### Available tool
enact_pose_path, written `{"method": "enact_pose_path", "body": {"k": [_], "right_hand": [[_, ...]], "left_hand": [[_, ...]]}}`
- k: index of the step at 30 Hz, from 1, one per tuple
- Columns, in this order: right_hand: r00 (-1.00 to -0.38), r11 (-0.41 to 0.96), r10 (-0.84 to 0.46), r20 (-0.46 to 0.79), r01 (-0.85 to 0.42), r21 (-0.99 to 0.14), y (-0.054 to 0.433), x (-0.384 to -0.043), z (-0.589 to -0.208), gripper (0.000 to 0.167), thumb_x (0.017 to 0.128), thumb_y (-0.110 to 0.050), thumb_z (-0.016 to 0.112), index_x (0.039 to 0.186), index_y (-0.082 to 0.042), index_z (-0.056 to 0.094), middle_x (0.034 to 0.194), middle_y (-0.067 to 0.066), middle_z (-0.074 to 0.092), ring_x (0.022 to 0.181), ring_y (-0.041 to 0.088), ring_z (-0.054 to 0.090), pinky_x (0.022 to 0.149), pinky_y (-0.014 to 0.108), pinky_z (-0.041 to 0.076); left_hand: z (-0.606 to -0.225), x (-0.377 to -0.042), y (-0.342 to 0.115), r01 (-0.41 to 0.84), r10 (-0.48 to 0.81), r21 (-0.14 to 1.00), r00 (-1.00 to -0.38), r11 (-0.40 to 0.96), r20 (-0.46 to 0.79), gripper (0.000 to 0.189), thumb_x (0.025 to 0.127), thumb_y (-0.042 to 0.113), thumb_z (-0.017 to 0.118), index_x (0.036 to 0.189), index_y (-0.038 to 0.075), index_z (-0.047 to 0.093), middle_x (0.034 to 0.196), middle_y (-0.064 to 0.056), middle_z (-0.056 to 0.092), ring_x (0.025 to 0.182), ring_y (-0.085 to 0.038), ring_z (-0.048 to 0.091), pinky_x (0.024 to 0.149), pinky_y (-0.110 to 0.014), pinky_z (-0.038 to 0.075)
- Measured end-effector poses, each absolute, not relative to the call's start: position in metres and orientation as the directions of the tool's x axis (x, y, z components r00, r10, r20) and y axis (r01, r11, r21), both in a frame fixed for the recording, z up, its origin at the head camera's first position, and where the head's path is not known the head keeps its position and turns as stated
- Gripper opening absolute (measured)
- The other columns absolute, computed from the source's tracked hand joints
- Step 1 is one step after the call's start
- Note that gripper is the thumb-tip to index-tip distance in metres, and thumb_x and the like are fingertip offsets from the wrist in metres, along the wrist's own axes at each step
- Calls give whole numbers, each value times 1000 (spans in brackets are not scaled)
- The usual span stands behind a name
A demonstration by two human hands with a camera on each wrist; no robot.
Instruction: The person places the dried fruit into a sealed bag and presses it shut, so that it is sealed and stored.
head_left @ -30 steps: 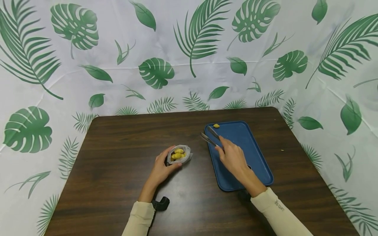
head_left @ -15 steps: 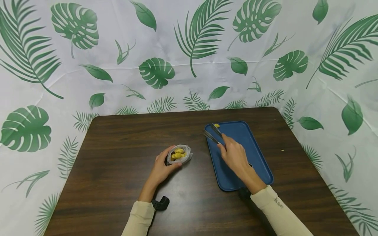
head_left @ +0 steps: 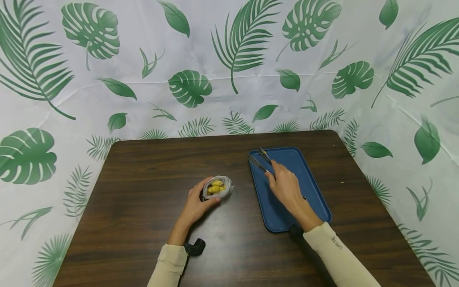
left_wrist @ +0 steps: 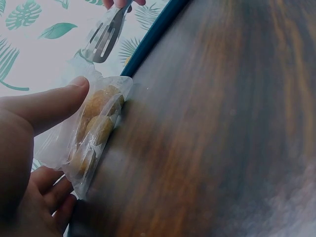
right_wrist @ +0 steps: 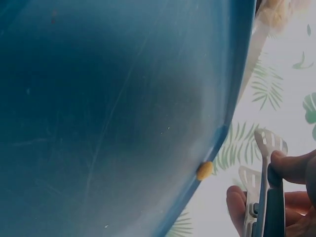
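My left hand (head_left: 196, 203) holds a clear plastic bag (head_left: 228, 191) upright on the table, thumb on one side and fingers on the other. Inside the bag sit several small yellow oval pieces (head_left: 216, 189), their exact kind unclear. Over the tray's far left part, my right hand (head_left: 285, 187) grips metal tongs (head_left: 256, 162) with slotted tips, the two arms spread apart. One loose yellow piece (right_wrist: 204, 171) lies at the rim of the blue tray (right_wrist: 123, 98), in its far left corner. In the head view a tong tip mostly covers that piece.
The dark wood table (head_left: 150, 171) carries the tray right of the bag. A tiny yellow scrap (head_left: 342, 182) lies on the wood to the tray's right. A leaf-patterned cloth (head_left: 143, 67) hangs behind the table and at its sides.
My right hand has shifted the tongs slightly right and away from me, so that one tip now lies over the loose yellow piece. My left hand and the bag stay put.
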State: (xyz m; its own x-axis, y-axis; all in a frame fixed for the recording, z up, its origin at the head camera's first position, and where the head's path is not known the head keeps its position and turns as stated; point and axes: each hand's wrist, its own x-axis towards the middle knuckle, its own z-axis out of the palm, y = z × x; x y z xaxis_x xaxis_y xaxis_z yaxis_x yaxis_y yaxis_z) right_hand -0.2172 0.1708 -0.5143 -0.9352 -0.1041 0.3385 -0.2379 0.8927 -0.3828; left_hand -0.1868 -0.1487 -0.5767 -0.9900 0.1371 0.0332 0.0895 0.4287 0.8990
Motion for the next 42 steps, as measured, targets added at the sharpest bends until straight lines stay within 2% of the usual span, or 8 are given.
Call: {"method": "enact_pose_path", "body": {"k": [18, 26, 35, 42], "right_hand": [[-949, 904, -85, 302, -201, -376, 174, -230, -517, 53, 101, -25, 67, 144, 4, 55, 127, 29, 68, 98, 47, 72, 76, 60, 58], [-951, 910, -81, 298, -193, -367, 175, -234, -518, 52, 101, -26, 67, 143, 4, 56, 125, 28, 68, 96, 47, 72, 75, 60, 58], [-951, 921, -52, 304, -163, -354, 181, -245, -518, 51, 100, -24, 68, 142, 4, 57, 121, 28, 69, 94, 49, 71, 74, 61, 57], [-961, 928, -47, 271, -143, -346, 182, -249, -523, 49, 101, -24, 67, 141, 3, 56, 120, 27, 69, 94, 48, 71, 74, 61, 57]], "left_hand": [[-576, -187, -149, 101, 139, 898, -989, 429, 45, 78, 84, 34, 87, 153, 31, 50, 157, -1, 52, 145, -38, 37, 116, -64, 28], [-577, -187, -149, 111, 145, 894, -988, 434, 52, 77, 85, 36, 85, 153, 30, 50, 157, -2, 51, 145, -39, 37, 113, -67, 30], [-575, -191, -148, 104, 148, 894, -988, 437, 42, 77, 86, 37, 85, 153, 37, 48, 159, -1, 49, 148, -40, 33, 114, -69, 29], [-578, -188, -148, 99, 145, 888, -989, 450, 37, 77, 85, 36, 85, 153, 35, 49, 158, -1, 50, 146, -39, 36, 115, -67, 30]]}}
